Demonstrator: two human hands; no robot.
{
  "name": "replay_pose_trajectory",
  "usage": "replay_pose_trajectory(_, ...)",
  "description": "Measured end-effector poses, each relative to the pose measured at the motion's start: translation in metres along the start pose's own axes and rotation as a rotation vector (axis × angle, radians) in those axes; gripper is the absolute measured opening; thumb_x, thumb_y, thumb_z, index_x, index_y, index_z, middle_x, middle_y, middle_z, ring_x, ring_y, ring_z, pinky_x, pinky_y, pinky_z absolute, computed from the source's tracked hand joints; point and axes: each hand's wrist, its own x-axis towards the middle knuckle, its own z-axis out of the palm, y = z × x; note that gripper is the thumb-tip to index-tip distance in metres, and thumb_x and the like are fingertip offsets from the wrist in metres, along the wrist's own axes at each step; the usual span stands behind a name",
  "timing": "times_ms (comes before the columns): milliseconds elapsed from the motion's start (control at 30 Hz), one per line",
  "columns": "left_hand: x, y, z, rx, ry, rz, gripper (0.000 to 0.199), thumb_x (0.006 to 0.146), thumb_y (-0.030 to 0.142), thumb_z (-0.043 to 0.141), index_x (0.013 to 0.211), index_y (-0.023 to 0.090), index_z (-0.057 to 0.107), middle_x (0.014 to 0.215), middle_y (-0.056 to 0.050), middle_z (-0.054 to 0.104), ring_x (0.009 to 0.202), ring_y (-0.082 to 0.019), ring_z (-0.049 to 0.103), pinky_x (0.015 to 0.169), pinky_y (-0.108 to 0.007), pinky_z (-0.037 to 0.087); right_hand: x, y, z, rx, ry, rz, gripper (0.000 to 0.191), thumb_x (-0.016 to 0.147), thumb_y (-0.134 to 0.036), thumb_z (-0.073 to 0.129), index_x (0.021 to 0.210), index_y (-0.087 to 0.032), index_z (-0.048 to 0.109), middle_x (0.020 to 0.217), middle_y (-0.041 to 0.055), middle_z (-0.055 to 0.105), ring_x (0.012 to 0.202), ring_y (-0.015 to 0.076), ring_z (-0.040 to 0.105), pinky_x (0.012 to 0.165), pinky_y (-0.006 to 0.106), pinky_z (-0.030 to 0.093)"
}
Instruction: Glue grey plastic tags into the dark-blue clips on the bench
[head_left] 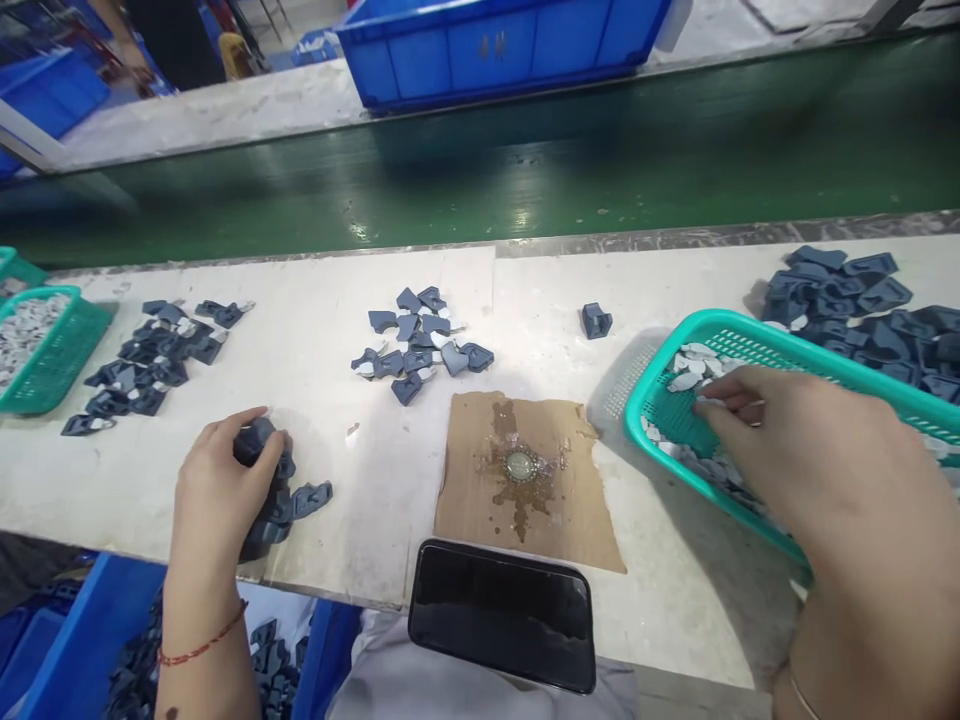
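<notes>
Blk phone, lg blu bin

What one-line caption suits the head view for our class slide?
Left hand grasps a dark part; right hand reaches into a green basket of pale pieces.

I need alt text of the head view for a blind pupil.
A person's right hand pinches a small pale piece inside a green plastic basket; the left hand grasps a dark grey plastic part. Similar parts lie on the worktable.

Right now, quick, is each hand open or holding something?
Left hand: closed on a dark grey molded plastic part.
Right hand: pinching a small pale piece.
</notes>
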Motion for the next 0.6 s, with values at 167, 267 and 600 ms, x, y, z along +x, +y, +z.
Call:
replay_pose_trajectory(167,0.005,0.003,-0.006,-0.004,0.001,-0.036,0.054,0.091,0.055,0.063,0.126,0.015,0.069,0.122,-0.016,0.070,0.117,-0.045,0.063,0.099,-0.054,0.050,0.007,-0.043,-0.010,0.065,0.074,0.169,0.014,0.096,-0.035,0.061,0.101,-0.024,0.070,0.085,0.0111,0.070,0.072,0.0287,0.062,0.059,0.038,0.038)
replay_pose_trajectory(267,0.008,0.005,-0.005,-0.068,0.131,-0.060,0.047,0.085,0.054,0.073,0.117,0.021,0.074,0.111,-0.009,0.074,0.101,-0.037,0.067,0.092,-0.047,0.051,0.004,-0.065,-0.005,0.550,0.041,0.153,0.016,0.096,-0.039,0.066,0.108,-0.030,0.073,0.081,0.0048,0.067,0.072,0.0230,0.063,0.060,0.035,0.047)
replay_pose_trajectory(600,-0.019,0.035,0.010,-1.257,-0.364,-0.088,0.032,0.081,0.045,0.085,0.096,0.018,0.080,0.103,-0.008,0.081,0.084,-0.019,0.075,0.068,-0.020,0.062,-0.004,-0.093,0.029,1.163,-0.458,0.320,0.034,0.097,-0.050,0.066,0.084,-0.020,0.072,0.058,-0.0014,0.059,0.045,0.0102,0.051,0.043,0.023,0.042)
